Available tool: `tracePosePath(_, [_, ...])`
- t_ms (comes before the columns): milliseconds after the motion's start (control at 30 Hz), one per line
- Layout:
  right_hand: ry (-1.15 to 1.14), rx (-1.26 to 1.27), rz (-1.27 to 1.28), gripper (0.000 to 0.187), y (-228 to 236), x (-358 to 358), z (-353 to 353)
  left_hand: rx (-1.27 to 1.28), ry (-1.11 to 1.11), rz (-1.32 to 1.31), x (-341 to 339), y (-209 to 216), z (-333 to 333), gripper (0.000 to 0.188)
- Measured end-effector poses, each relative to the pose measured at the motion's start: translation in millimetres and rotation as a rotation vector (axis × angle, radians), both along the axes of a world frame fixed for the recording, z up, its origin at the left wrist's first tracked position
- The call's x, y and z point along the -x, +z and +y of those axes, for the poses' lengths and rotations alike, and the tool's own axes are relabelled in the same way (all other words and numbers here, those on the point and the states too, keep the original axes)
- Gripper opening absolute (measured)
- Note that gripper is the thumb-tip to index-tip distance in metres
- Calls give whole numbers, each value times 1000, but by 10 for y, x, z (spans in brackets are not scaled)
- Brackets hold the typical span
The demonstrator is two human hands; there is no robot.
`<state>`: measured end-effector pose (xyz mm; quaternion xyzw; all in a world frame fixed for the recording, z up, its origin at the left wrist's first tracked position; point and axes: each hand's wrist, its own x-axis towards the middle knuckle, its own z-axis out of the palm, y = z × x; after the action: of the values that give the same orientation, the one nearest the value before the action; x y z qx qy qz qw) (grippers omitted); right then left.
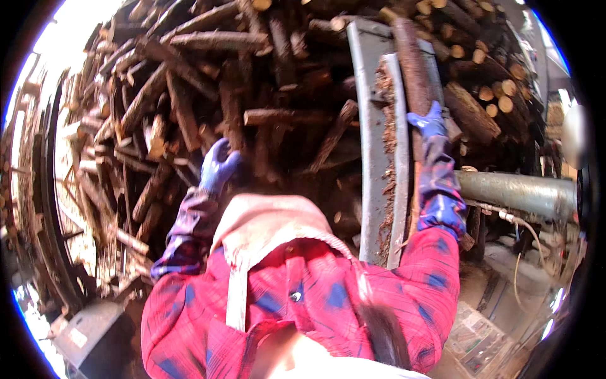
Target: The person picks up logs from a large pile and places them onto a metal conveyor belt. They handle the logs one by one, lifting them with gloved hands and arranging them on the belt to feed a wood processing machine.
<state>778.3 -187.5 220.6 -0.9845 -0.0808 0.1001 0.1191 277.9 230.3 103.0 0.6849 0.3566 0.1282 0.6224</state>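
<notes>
My right hand (432, 122), in a blue-purple glove, lies on a long brown log (413, 66), thumb spread out to the left and fingers stretched toward the far end. The log rests lengthwise along a grey metal trough (372, 120), whose left channel holds loose bark bits (386, 164). My left hand (219, 165), gloved the same way, hovers in front of the log pile (183, 107). Its fingers are apart and it holds nothing. Both forearms are in dark patterned sleeve covers, over a red checked shirt.
Cut logs (483, 95) are heaped to the right of the trough, many with pale ends outward. A thick metal cylinder (517, 189) reaches in from the right, with a thin hose (524, 224) below it. At the lower left stands a grey metal box (88, 335).
</notes>
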Motion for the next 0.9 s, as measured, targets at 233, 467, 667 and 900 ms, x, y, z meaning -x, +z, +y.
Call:
tracePosePath(233, [443,-74,-660,81,141,1296,750,-9,-248,371,-182,-978,566,71])
tracePosePath(467, [742,164,-410,56,-313,2046,1327,-269,-865,572,-1329,-2405,1272,53])
tracePosePath(667, [645,288,-378,45,-545,2083,1177,-720,-1095,715,-2633,-2541,1384,87])
tracePosePath(900, [616,315,-390,40,-619,2030,1160,-648,-1210,978,-2905,-2937,1406,101])
